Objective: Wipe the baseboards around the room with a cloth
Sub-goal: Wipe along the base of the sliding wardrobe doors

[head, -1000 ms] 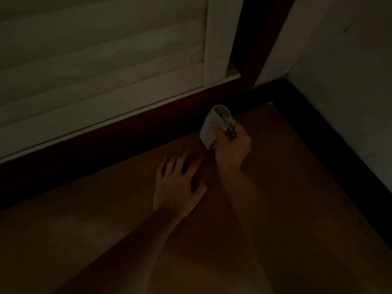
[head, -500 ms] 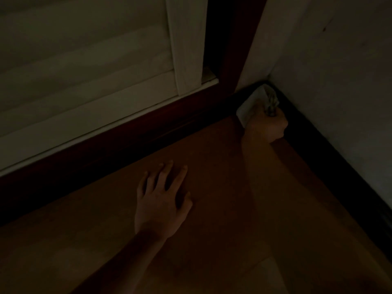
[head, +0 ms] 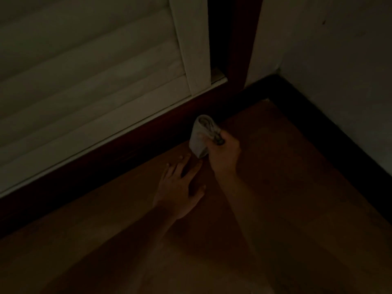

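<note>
White cloth [head: 200,137] sits in tight grip of right hand [head: 225,154]; left hand [head: 179,187] lies flat on floor [head: 301,187].

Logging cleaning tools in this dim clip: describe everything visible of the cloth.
The cloth is pale, whitish fabric folded into a thick wad, with a darker patterned edge on top. The right hand grips its right side. It sits low over the floor before the dark baseboard; contact with the baseboard is unclear in the dim light.
</note>
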Motion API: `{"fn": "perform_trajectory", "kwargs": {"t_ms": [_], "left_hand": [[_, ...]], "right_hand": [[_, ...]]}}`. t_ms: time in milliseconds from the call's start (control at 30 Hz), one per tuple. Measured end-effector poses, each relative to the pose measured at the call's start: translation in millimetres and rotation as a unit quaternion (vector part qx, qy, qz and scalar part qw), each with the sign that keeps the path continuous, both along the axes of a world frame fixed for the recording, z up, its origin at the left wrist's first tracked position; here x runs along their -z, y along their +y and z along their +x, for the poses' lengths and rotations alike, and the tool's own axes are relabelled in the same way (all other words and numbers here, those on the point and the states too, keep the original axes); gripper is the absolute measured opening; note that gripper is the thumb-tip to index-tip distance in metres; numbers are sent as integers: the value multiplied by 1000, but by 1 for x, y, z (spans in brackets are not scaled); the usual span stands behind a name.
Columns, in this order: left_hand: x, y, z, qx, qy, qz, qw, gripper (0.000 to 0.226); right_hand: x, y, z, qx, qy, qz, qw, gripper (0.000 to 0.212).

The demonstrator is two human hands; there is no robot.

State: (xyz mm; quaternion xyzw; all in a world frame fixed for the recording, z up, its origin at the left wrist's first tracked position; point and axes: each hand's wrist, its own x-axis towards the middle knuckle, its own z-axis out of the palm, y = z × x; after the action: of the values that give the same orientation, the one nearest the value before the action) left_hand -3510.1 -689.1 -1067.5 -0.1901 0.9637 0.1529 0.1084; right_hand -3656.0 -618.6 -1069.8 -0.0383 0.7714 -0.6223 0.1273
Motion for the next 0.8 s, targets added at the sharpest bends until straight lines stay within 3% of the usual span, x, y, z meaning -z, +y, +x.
{"fn": "perform_trajectory", "kwargs": {"t_ms": [167, 267, 433, 567, 800], "left_hand": [[-10, -4, 2, -2, -38, 23, 999, 71], [-1, -7, 6, 25, -3, 3, 1000, 70], [1, -18, 14, 57, -2, 2, 998, 74], [-1, -15, 12, 54, -3, 10, 998, 77], [2, -20, 14, 55, 15, 14, 998, 77]], "right_hand": [[-13, -3, -25, 169, 7, 23, 985, 21], [-9, -11, -13, 163, 10, 2, 987, 23], [1, -9, 7, 39, -15, -11, 999, 16], [-9, -2, -22, 137, -24, 0, 990, 12], [-7, 15, -75, 194, -3, 21, 981, 35]]}}
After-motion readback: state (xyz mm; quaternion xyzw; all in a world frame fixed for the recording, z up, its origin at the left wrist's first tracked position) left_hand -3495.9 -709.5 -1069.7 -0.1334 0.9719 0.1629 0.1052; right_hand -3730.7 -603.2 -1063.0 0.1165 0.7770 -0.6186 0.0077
